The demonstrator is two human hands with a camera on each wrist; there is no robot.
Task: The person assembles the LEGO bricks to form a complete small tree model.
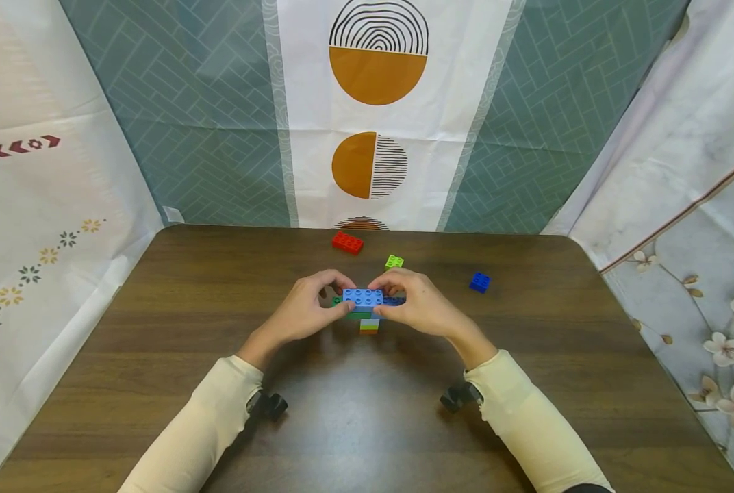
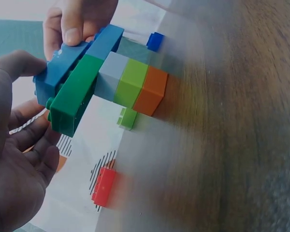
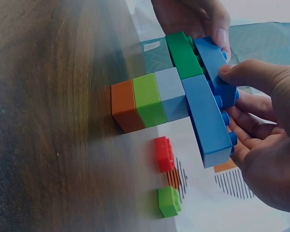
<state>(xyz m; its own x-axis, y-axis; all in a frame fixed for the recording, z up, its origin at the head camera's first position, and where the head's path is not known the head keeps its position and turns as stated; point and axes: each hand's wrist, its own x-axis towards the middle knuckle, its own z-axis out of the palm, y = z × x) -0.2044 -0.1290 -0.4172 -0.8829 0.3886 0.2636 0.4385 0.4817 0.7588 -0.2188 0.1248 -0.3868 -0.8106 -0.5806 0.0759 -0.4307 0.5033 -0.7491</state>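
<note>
Fingers curled, the left hand (image 1: pixel 304 307) and right hand (image 1: pixel 424 302) pinch opposite ends of a light-blue brick (image 1: pixel 363 299) above the stack (image 2: pixel 131 83) (whether seated, we cannot tell); table (image 1: pixel 207 294) runs broad either side, red brick (image 1: pixel 347 242) near its far edge.

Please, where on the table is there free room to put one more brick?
Bare tabletop lies left of the left hand and between the cream sleeves. Crowded: around the brick tower, with the red brick and lime brick behind it.
</note>
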